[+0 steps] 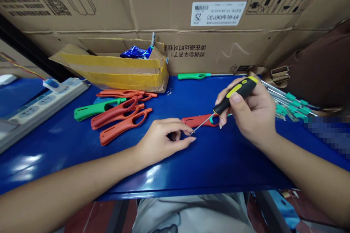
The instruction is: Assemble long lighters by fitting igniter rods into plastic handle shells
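We've got right hand (254,116) clamped on the screwdriver (236,93), left hand (164,138) fingertips pinched at its tip by the red shell (201,120), so best hold the shaft steady.

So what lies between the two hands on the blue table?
In the head view, a red handle lies between left hand and right hand, with the shaft of the screwdriver over it.

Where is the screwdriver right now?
In the head view, right of centre: the right hand holds the screwdriver slanted down-left, its tip by the left hand, just in front of the red handle piece on the blue table.
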`<state>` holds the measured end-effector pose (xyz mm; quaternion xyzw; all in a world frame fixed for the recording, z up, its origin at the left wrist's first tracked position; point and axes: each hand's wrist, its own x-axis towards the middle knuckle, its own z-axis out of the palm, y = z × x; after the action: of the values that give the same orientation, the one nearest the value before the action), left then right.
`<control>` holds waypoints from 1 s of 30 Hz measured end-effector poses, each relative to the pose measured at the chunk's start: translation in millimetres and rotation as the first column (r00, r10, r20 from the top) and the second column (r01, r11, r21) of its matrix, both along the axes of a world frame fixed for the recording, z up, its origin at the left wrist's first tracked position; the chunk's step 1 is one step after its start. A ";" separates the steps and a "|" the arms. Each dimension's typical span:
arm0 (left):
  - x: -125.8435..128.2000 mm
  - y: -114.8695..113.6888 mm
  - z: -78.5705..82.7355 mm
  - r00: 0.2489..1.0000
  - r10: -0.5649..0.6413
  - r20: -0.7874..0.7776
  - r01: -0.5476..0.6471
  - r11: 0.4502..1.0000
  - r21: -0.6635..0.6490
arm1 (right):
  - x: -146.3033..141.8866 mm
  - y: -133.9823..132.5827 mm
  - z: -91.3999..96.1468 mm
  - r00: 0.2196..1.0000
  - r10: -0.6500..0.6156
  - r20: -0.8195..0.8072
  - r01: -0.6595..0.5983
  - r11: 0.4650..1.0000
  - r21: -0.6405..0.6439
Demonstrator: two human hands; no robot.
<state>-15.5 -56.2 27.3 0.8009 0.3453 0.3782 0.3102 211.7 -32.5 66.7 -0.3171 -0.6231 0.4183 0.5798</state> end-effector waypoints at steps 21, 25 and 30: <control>-7.9 22.4 -11.6 0.983 0.021 -0.184 0.004 0.991 0.133 | -36.2 14.3 13.5 0.993 -0.057 0.102 0.042 0.989 0.142; -8.1 22.7 -11.5 0.980 0.030 -0.198 -0.003 0.990 0.138 | -34.9 11.8 7.6 0.991 -0.056 0.123 0.039 0.990 0.136; -7.9 23.3 -12.5 0.980 0.036 -0.195 -0.008 0.990 0.143 | -33.1 12.3 3.4 0.990 -0.050 0.129 0.030 0.989 0.147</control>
<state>-23.4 -32.9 14.8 0.8505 0.3556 0.3239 0.2128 178.7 -20.2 70.1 -0.3137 -0.6823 0.3384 0.5670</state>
